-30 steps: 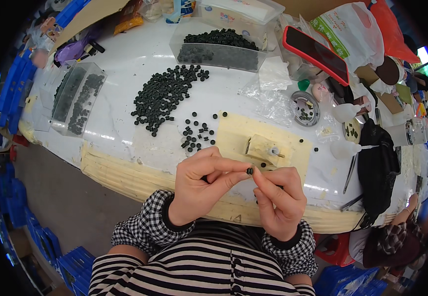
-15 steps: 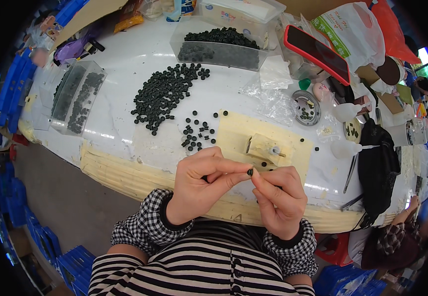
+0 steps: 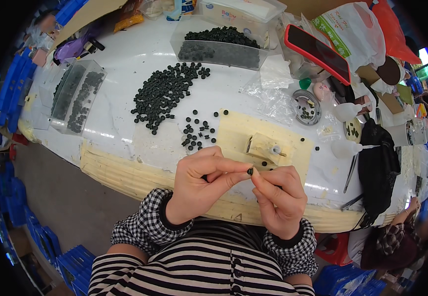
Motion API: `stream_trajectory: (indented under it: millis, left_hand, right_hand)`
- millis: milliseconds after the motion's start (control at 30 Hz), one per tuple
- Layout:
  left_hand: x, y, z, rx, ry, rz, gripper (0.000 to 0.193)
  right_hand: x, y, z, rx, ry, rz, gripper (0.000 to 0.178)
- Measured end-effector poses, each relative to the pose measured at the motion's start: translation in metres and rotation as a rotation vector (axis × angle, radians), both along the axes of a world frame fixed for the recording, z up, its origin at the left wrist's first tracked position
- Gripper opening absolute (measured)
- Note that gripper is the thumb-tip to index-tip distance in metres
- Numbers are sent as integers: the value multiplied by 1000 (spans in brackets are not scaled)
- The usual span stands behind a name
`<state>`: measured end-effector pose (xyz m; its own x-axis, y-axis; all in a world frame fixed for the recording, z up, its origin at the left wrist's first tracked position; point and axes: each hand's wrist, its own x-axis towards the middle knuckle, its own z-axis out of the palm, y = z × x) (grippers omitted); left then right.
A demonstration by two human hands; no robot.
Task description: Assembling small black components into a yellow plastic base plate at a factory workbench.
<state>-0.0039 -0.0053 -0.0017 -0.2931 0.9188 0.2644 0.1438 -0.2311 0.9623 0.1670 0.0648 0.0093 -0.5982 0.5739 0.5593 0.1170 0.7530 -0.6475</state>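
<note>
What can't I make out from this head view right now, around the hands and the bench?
Head view only:
- Small black part: too small for shape detail; pinched between left hand and right hand.
- Both palms: hidden by curled fingers.
- Jig block: fitting too small to make out.
- Clear bin: depth hidden by its contents.

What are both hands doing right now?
Left hand: pinched shut on the small black part.
Right hand: fingertips pinched at the same part.

A white worktable (image 3: 125, 113) with a pale yellow front edge fills the upper view. Below it lies a grey-brown floor (image 3: 71, 197). Blue crates (image 3: 12, 197) stand stacked along the left side and bottom corners. Light is bright and even
</note>
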Motion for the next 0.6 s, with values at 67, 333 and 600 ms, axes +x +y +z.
stream_trajectory:
  millis: [67, 333, 600]
  left_hand:
    - [0, 0, 0, 0, -10, -3, 20]
    - [-1, 0, 0, -2, -37, -26, 20]
    - [-1, -1, 0, -7, -46, -15, 20]
  right_hand:
    - [0, 0, 0, 0, 1, 1, 40]
    - [0, 0, 0, 12, 5, 8, 39]
    - [-1, 0, -2, 12, 21, 6, 39]
